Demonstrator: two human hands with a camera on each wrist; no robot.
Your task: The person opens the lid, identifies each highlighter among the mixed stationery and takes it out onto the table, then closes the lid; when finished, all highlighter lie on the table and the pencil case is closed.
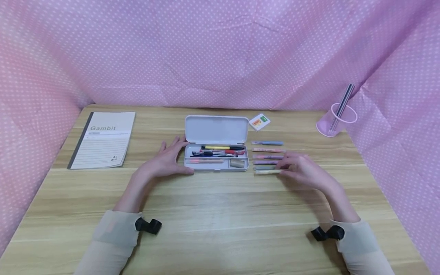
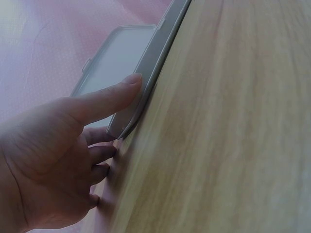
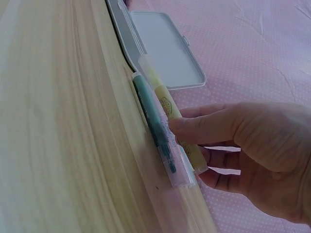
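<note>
My left hand (image 1: 165, 161) holds the left end of an open white pencil case (image 1: 216, 170). Its thumb (image 2: 114, 99) presses the front wall, with the other fingers around the left end. Inside the case lie several pens, a pink highlighter (image 1: 206, 161) and a grey block (image 1: 237, 163) in a small compartment. To the right of the case, my right hand (image 1: 302, 170) pinches a yellow highlighter (image 3: 167, 104) between thumb and fingers. A green highlighter (image 3: 151, 119) lies just beside it. Behind these, purple, pink and blue pens (image 1: 268, 143) lie in a row.
A Gambit notebook (image 1: 103, 141) lies at the left of the wooden table. Behind the pens is a small white eraser-like piece (image 1: 259, 122). A pink mesh cup (image 1: 324, 124) with dark sticks stands at the back right. Pink dotted cloth (image 1: 220, 53) hangs around the table.
</note>
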